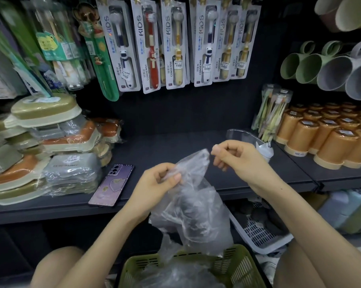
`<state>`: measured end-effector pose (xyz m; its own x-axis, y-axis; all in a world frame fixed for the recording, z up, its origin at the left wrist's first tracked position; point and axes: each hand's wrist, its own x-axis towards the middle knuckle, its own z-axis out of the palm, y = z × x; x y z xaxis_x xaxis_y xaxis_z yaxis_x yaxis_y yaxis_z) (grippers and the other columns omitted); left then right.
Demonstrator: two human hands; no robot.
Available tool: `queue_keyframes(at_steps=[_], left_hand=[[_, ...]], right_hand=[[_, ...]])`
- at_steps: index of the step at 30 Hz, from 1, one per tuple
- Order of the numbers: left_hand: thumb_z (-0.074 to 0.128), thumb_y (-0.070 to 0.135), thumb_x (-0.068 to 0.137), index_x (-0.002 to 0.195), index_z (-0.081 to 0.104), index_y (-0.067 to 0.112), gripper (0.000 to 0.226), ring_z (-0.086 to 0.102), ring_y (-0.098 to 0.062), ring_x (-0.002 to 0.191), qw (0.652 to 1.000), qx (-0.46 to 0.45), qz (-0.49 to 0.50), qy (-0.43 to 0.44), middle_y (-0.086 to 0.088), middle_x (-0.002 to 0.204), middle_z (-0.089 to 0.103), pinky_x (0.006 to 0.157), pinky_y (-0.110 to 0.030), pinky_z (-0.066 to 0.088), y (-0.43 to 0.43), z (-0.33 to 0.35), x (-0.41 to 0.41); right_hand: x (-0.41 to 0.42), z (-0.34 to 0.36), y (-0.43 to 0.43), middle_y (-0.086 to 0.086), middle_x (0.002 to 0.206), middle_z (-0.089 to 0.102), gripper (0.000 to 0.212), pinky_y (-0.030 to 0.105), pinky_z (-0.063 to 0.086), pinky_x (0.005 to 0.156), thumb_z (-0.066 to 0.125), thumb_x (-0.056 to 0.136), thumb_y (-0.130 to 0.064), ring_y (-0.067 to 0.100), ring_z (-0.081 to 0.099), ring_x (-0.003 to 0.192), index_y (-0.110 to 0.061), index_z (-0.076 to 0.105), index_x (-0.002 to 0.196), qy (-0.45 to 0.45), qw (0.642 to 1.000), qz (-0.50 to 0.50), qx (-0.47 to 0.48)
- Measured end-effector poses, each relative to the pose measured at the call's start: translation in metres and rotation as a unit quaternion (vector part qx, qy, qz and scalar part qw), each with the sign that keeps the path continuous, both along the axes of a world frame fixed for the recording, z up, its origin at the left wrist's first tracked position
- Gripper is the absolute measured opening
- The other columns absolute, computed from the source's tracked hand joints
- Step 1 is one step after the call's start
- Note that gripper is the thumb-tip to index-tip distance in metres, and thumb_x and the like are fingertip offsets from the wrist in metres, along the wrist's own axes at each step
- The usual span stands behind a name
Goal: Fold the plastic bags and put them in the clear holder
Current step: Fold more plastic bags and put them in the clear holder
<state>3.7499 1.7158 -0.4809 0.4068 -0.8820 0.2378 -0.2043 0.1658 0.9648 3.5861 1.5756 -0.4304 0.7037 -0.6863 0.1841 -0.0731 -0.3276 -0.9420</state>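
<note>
Plastic bag (194, 206) hangs crumpled, translucent, pinched by left hand (158, 181).

Dim, even store lighting from above, dark shelf (175, 146) swallowing shadows, soft glare on hanging toothbrush packs (171, 44), wide-angle bowing at edges, corners smeared, motion blur on right hand (235, 156).

The word KIDS runs sideways up the left side of the toothbrush packs hanging in the far row, among them the leftmost pack (119, 46), the red-brush pack (148, 46), the yellow-brush pack (174, 44) beside it and the rightmost pack (245, 38). Lower on each, also sideways, stands CONDENSE. Their white price stickers and Chinese lines are too small to read. The label on the grey box (71, 163) at near left is blurred.
</note>
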Motion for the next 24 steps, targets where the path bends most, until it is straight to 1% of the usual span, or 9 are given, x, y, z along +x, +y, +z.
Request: queue_keyframes(at_steps=[3, 6, 8, 11, 14, 18, 21, 22, 24], left_hand=[[0.060, 0.008, 0.087, 0.083, 0.063, 0.010, 0.006, 0.065, -0.006, 0.075, 0.997, -0.039, 0.042, 0.059, 0.005, 0.074, 0.070, 0.071, -0.015, 0.049, 0.002, 0.000, 0.003], [0.062, 0.007, 0.086, 0.081, 0.057, 0.010, 0.008, 0.066, -0.008, 0.073, 0.989, -0.055, 0.075, 0.115, 0.004, 0.074, 0.069, 0.069, -0.016, 0.050, 0.001, -0.003, 0.005], [0.071, 0.012, 0.082, 0.080, 0.060, 0.013, 0.012, 0.067, -0.011, 0.073, 0.983, -0.059, 0.076, 0.158, 0.002, 0.076, 0.069, 0.070, -0.021, 0.053, 0.001, -0.005, 0.006], [0.072, 0.020, 0.078, 0.072, 0.068, 0.025, 0.008, 0.066, -0.014, 0.078, 0.979, -0.049, 0.076, 0.185, 0.000, 0.079, 0.069, 0.079, -0.029, 0.054, 0.007, -0.009, 0.012], [0.072, 0.022, 0.081, 0.069, 0.067, 0.027, 0.014, 0.063, -0.013, 0.078, 0.969, -0.047, 0.128, 0.208, 0.004, 0.077, 0.067, 0.084, -0.034, 0.047, 0.017, -0.015, 0.026], [0.057, 0.013, 0.090, 0.079, 0.056, 0.012, 0.011, 0.059, -0.013, 0.075, 0.947, -0.046, 0.172, 0.267, 0.003, 0.073, 0.066, 0.078, -0.027, 0.049, 0.026, -0.026, 0.041], [0.057, 0.009, 0.088, 0.085, 0.057, 0.011, 0.004, 0.060, -0.016, 0.077, 0.936, -0.029, 0.157, 0.314, 0.000, 0.078, 0.068, 0.079, -0.030, 0.045, 0.027, -0.027, 0.045], [0.061, 0.010, 0.083, 0.090, 0.058, 0.012, 0.007, 0.060, -0.017, 0.078, 0.934, -0.022, 0.159, 0.320, -0.003, 0.083, 0.068, 0.078, -0.031, 0.045, 0.027, -0.025, 0.047], [0.068, 0.015, 0.071, 0.099, 0.058, 0.014, 0.030, 0.060, -0.020, 0.086, 0.935, -0.022, 0.205, 0.290, -0.006, 0.096, 0.065, 0.078, -0.029, 0.045, 0.029, -0.019, 0.054]], right_hand=[[-0.007, -0.010, 0.013, -0.013, 0.082, 0.070, 0.032, 0.013, 0.048, 0.072, 0.063, 0.071, -0.048, -0.002, 0.062, 0.077, -0.021, 0.070, 0.087, 0.023, 0.999, 0.036, -0.026], [-0.003, -0.025, 0.021, -0.015, 0.074, 0.065, 0.024, 0.010, 0.041, 0.067, 0.076, 0.073, -0.039, -0.008, 0.055, 0.069, -0.022, 0.072, 0.088, 0.075, 0.993, 0.015, -0.089], [0.003, -0.031, 0.025, -0.013, 0.069, 0.064, 0.010, 0.010, 0.040, 0.064, 0.078, 0.078, -0.028, -0.007, 0.053, 0.064, -0.020, 0.073, 0.083, 0.079, 0.992, -0.001, -0.102], [0.009, -0.031, 0.023, -0.009, 0.070, 0.068, 0.007, 0.010, 0.042, 0.064, 0.074, 0.082, -0.015, -0.006, 0.054, 0.062, -0.014, 0.074, 0.075, 0.045, 0.996, -0.005, -0.076], [0.004, -0.028, 0.013, -0.005, 0.074, 0.072, 0.010, 0.014, 0.049, 0.069, 0.072, 0.082, -0.006, 0.001, 0.061, 0.069, -0.012, 0.073, 0.074, -0.020, 0.998, -0.051, -0.005], [-0.008, -0.028, 0.000, -0.005, 0.073, 0.073, 0.012, 0.013, 0.050, 0.071, 0.071, 0.081, -0.003, 0.004, 0.066, 0.073, -0.013, 0.073, 0.075, -0.083, 0.989, -0.106, 0.057], [-0.014, -0.029, -0.004, -0.003, 0.076, 0.073, 0.009, 0.015, 0.051, 0.073, 0.072, 0.081, -0.005, 0.006, 0.066, 0.076, -0.012, 0.073, 0.078, -0.078, 0.989, -0.110, 0.054], [-0.015, -0.030, -0.006, -0.003, 0.076, 0.073, 0.008, 0.016, 0.051, 0.074, 0.072, 0.081, -0.005, 0.007, 0.066, 0.076, -0.013, 0.073, 0.079, -0.069, 0.991, -0.110, 0.046], [-0.017, -0.028, -0.007, -0.003, 0.077, 0.073, 0.010, 0.017, 0.052, 0.074, 0.072, 0.081, -0.004, 0.008, 0.065, 0.076, -0.014, 0.073, 0.078, -0.048, 0.994, -0.100, 0.020]])
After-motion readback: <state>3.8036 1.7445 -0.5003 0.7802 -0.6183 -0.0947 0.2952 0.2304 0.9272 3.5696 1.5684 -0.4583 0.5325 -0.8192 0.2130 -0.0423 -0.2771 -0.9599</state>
